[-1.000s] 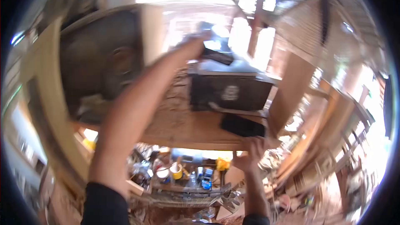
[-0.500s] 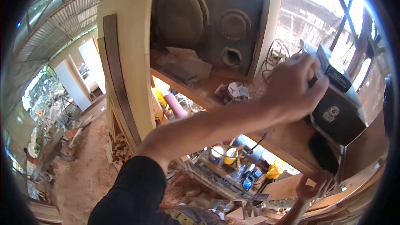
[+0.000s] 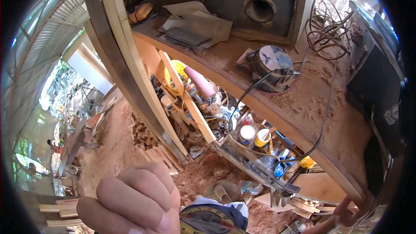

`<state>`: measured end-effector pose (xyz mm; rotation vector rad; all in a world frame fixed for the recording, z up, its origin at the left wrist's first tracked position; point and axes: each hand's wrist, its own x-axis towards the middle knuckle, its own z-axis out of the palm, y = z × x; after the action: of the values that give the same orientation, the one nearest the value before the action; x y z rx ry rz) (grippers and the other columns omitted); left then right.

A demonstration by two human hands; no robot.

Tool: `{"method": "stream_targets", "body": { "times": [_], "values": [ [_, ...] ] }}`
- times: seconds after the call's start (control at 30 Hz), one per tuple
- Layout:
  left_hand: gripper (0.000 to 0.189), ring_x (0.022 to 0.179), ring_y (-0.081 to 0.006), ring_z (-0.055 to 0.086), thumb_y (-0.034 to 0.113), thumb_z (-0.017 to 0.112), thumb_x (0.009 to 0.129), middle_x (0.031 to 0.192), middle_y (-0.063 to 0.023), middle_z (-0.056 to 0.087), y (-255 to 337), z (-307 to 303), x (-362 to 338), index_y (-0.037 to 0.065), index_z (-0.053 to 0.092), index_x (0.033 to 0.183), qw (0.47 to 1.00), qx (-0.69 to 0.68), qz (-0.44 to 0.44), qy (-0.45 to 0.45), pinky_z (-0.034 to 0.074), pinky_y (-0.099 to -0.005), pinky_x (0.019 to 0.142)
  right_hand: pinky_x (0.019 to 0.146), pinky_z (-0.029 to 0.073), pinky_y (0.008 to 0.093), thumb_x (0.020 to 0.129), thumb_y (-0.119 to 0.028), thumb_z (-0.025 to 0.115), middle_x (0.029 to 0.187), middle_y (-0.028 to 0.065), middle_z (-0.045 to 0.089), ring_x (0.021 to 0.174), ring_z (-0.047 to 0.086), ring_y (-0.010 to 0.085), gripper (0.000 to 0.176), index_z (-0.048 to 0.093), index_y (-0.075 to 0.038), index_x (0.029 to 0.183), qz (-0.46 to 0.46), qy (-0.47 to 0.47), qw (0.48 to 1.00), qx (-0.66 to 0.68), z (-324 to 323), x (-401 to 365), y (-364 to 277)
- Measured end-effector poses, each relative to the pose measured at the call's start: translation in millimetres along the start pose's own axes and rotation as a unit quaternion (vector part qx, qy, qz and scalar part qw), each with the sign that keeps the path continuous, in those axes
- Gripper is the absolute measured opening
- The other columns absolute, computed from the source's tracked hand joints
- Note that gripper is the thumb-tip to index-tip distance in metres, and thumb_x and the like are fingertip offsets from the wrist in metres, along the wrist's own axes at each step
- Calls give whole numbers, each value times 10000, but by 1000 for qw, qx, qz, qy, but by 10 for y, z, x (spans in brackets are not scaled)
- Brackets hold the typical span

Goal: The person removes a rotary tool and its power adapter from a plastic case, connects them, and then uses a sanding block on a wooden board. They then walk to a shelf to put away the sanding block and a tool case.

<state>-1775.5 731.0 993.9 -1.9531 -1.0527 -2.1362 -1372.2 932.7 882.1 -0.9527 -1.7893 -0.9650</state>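
**Right hand at the table's near corner, left hand curled well apart from it**

The sawdust-strewn table (image 3: 346, 121) is seen from above, its long front rim running on a slant from the upper left down to the lower right. The right hand (image 3: 349, 214) is found at the lower right end of that rim, its fingers held apart and laid against the wood. Only part of it is shown at the picture's border, so a firm clasp cannot be confirmed. The left hand (image 3: 134, 201) is held low at the lower left, close to the camera, with its fingers curled in and pressed together. Whether anything is enclosed in them cannot be told. It is kept well apart from the table, with open floor and stacked timber between. The right hand is thus by far the nearer to the table. From that hand, a black box (image 3: 375, 78) is placed up along the table's right end, and a round tin (image 3: 271, 60) is set farther up and to the left, near the rim
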Motion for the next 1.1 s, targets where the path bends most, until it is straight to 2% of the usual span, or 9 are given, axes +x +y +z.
{"method": "stream_targets", "body": {
  "times": [0.3, 0.43, 0.5, 0.53, 0.63, 0.7, 0.8, 1.03, 1.1],
  "values": [
    [529, 672, -150, 423, 382, 854, 862, 1005, -33, 503, 39, -125, -32, 174, 471, 1161, 994, -39, -80, -56, 317, -287, 595, 699, 490, 504, 807, -616, 819, 933, 131, 656, 757, 635, 316, 583, 641, -79, 950, 8, 136, 991, -4, 152, 216, -234],
    [606, 804, -147, 509, 555, 768, 878, 1118, -112, 561, -265, -391, -69, 99, 491, 1164, 993, 106, -8, 53, 406, -292, 704, 750, 477, 499, 829, -451, 819, 935, 120, 655, 805, 623, 320, 409, 660, -93, 946, 47, 137, 989, 2, 178, 180, -294],
    [465, 864, -184, 514, 386, 639, 975, 1336, -206, 544, -434, -737, 24, 74, 485, 1283, 961, 272, -17, 57, 430, -322, 792, 752, 477, 500, 829, -449, 817, 937, 120, 654, 808, 623, 321, 409, 660, -91, 949, 53, 135, 989, 0, 163, 145, -298],
    [418, 1016, -222, 566, 276, 597, 953, 1380, -243, 514, -605, -955, 77, 37, 437, 1257, 948, 315, 19, 33, 456, -362, 881, 753, 477, 501, 829, -448, 816, 937, 121, 654, 809, 623, 322, 408, 660, -91, 951, 54, 133, 990, -1, 157, 138, -306],
    [718, 1305, -294, 491, 226, 671, 915, 1468, -246, 446, -894, -1228, 127, -26, 325, 1492, 876, 480, -45, 26, 407, -440, 1071, 757, 477, 502, 830, -445, 813, 940, 122, 654, 813, 623, 324, 408, 660, -89, 955, 58, 128, 990, -3, 164, 132, -299],
    [854, 1332, -313, 493, 242, 728, 905, 1480, -235, 442, -1016, -1431, 74, -53, 241, 1542, 839, 528, -130, -12, 423, -437, 1096, 760, 477, 503, 830, -443, 811, 942, 122, 654, 816, 623, 325, 407, 659, -88, 958, 61, 129, 990, -6, 166, 138, -307],
    [893, 1300, -302, 538, 189, 763, 894, 1468, -213, 466, -1251, -1469, -140, -42, 215, 1559, 861, 424, -280, 28, 473, -417, 1066, 764, 477, 505, 831, -441, 809, 944, 123, 654, 820, 623, 326, 407, 659, -86, 962, 68, 127, 990, -6, 152, 118, -279],
    [766, 1274, -276, 542, 133, 703, 923, 1458, -195, 480, -1370, -1505, -296, 8, 292, 1557, 843, 464, -270, 27, 477, -438, 1054, 773, 476, 508, 832, -434, 802, 950, 126, 653, 830, 623, 330, 405, 658, -82, 973, 76, 121, 990, -6, 169, 129, -240],
    [672, 1285, -292, 529, 110, 673, 916, 1440, -213, 492, -1357, -1377, -342, -6, 357, 1498, 828, 547, -122, -1, 454, -450, 1065, 775, 476, 509, 833, -432, 800, 952, 127, 653, 833, 623, 332, 405, 658, -81, 976, 77, 119, 990, -5, 180, 141, -234]
  ]
}}
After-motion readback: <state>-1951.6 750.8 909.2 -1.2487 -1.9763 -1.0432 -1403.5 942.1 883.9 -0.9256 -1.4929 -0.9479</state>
